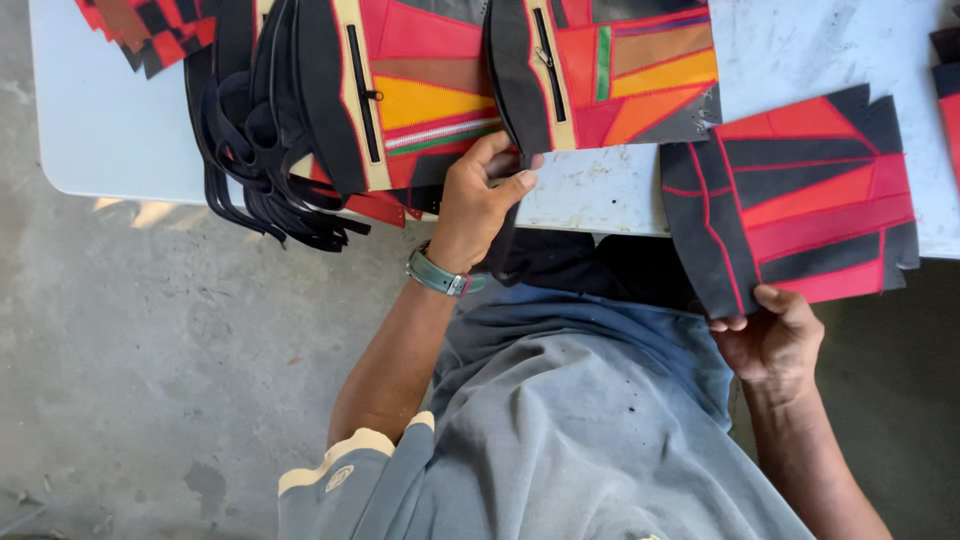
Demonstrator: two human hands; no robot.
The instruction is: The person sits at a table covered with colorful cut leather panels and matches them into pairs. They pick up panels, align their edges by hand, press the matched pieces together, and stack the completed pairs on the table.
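Head view, looking down over the person's lap to a white table (120,140) above a concrete floor (150,380). The left hand (478,200), with a green wristwatch (440,276) on its wrist, rests at the table's near edge; its fingers are together and curled, with the thumb pressed onto the lower edge of a multicoloured patchwork bag panel (620,70) with a black zip, which lies flat on the table. Just beside it, to the left, lies a second zipped patchwork panel (420,90), overlapping a bundle of black straps (250,150) that hangs over the table edge. The right hand (770,340) pinches the lower corner of a red-and-black patchwork panel (790,200), thumb on top and fingers beneath; this piece lies partly on the table and overhangs its near edge. More patchwork pieces (140,25) lie at the far left corner.
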